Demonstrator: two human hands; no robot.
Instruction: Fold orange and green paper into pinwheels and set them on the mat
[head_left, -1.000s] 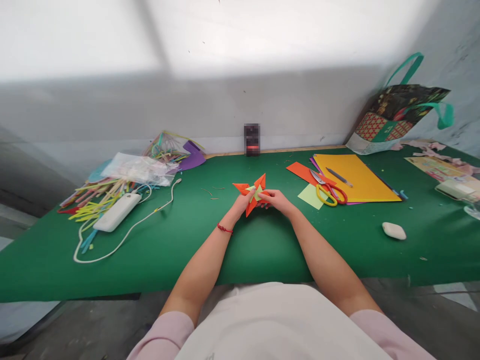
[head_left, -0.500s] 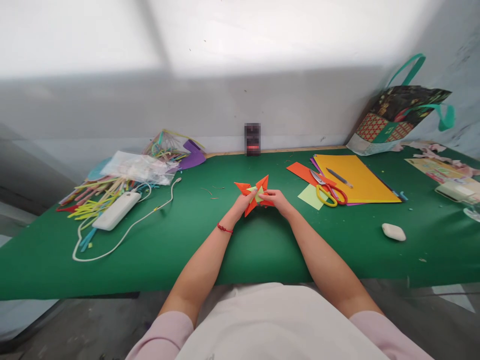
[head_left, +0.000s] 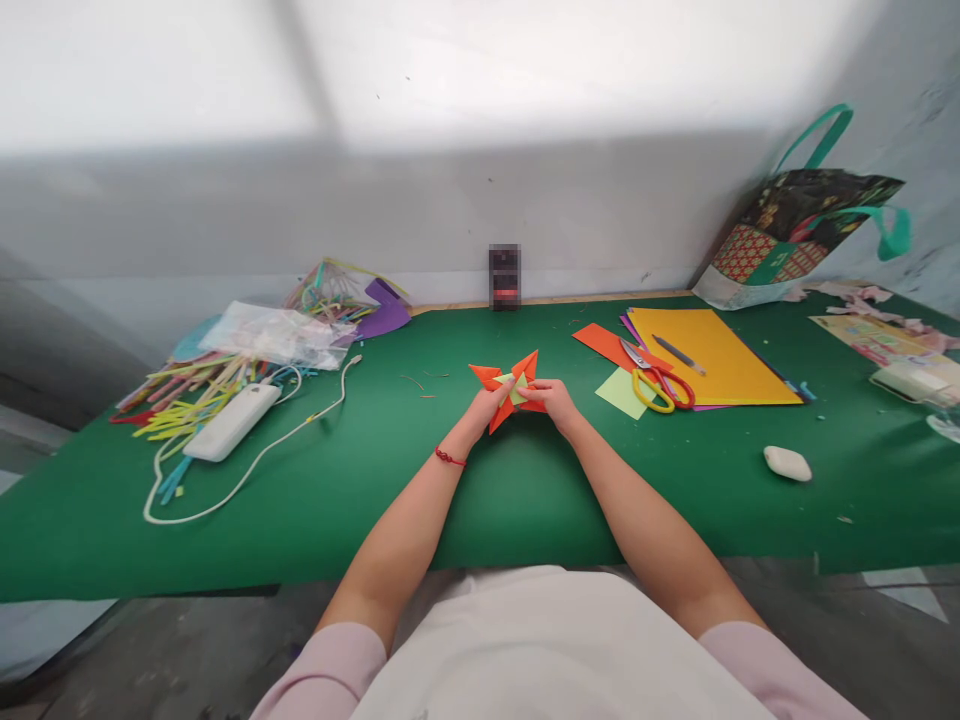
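A folded orange paper star (head_left: 487, 376) with a pale green piece at its centre rests low over the green table (head_left: 525, 480), near the middle. My left hand (head_left: 481, 408) pinches its left side, a red string round that wrist. My right hand (head_left: 553, 402) grips its right side, fingers closed on the paper. Pointed orange flaps stick up and out to the left between the two hands.
Yellow-and-red scissors (head_left: 654, 383) lie on a light green sheet beside yellow paper (head_left: 712, 355) with a pen. A white power bank (head_left: 232, 422) with cable and coloured straws (head_left: 184, 395) sit left. A white eraser (head_left: 787, 463) and a patterned bag (head_left: 795, 235) are right.
Both hands keep hold of the star and have barely shifted; the orange flaps sit slightly differently.
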